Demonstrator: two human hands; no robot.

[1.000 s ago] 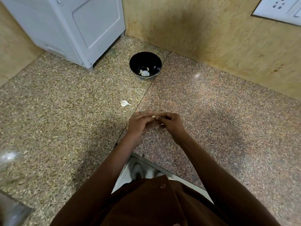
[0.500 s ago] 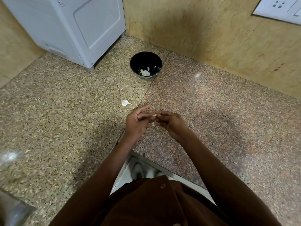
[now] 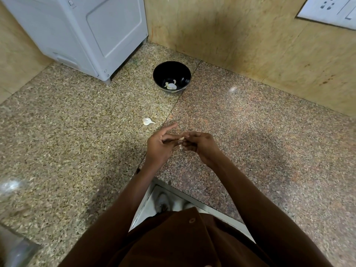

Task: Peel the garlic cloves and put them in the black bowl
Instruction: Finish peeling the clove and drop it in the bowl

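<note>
Both hands meet above the speckled counter [image 3: 77,143], fingertips together over its middle seam. My left hand [image 3: 159,144] has its index finger stretched forward while thumb and middle finger pinch one end of a small garlic clove [image 3: 181,138]; my right hand [image 3: 200,144] curls its fingers round the other end, picking at the skin. The clove lies crosswise between them, its long axis running left to right, mostly hidden by my fingers (only a pale sliver shows).

Straight ahead of my hands, well apart and close to the back wall, stands the black bowl [image 3: 181,71]. It holds a few pale pieces [image 3: 171,85] at its bottom; whether they are peeled cloves or skin I cannot tell. Either hand could reach it, though it sits a little towards my left.

Between bowl and hands, just ahead of my left index finger, a second garlic clove [image 3: 148,121] lies alone on the counter, unpeeled by the look of it, its papery tail pointing right.
</note>
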